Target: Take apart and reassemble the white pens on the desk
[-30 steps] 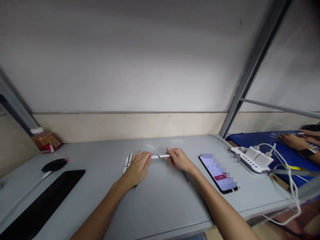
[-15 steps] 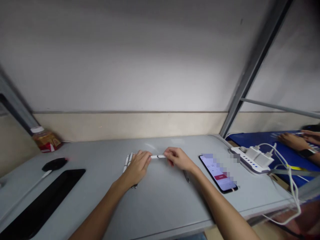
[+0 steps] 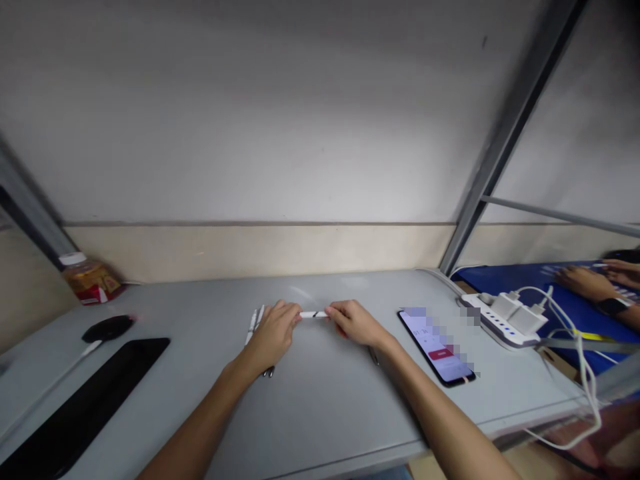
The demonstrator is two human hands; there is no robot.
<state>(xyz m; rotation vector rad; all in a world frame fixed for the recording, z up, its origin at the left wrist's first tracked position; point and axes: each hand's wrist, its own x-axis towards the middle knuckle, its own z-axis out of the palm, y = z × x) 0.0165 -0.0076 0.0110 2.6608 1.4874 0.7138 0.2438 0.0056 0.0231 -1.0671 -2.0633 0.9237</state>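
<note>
Both my hands meet at the middle of a grey table point(image 3: 320, 407). My left hand point(image 3: 273, 333) and my right hand point(image 3: 356, 323) each pinch one end of a thin white pen point(image 3: 313, 314) with a dark band, held level just above the table. Several more white pens point(image 3: 256, 321) lie side by side under and left of my left hand. One dark pen tip point(image 3: 373, 357) shows beside my right wrist.
A lit phone point(image 3: 439, 345) lies right of my right hand. Further right is a white power strip point(image 3: 500, 317) with chargers and cables. At left lie a black tablet point(image 3: 75, 407), a black mouse point(image 3: 107, 328) and a small jar point(image 3: 90, 279). Another person's hands point(image 3: 595, 280) rest on a blue surface.
My right hand has slid left along the pen towards my left hand, so less of the pen shows between them.
</note>
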